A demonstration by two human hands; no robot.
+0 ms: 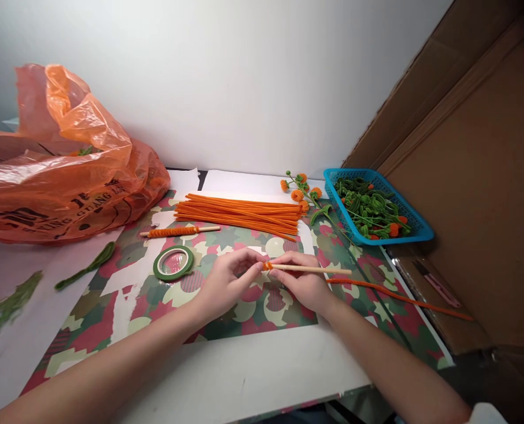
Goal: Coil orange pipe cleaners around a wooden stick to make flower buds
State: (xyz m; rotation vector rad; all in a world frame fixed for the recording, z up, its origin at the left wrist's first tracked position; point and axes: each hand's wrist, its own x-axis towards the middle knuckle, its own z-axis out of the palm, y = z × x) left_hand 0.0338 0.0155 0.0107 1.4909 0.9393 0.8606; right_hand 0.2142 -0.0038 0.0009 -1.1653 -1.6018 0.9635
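My left hand (226, 278) and my right hand (301, 281) meet over the patterned paper. My right hand grips a thin wooden stick (319, 269) that points right. An orange pipe cleaner (398, 297) is wound on the stick's left tip, and its loose end trails off to the right across the table. My left hand pinches that wound orange end at the stick's tip. Both hands have their fingers closed.
A bundle of orange pipe cleaners (239, 214) lies behind the hands. A second stick with an orange coil (180, 231) and a green tape roll (173, 262) lie to the left. A blue basket (418, 227) holds green stems. An orange plastic bag (63, 171) sits far left.
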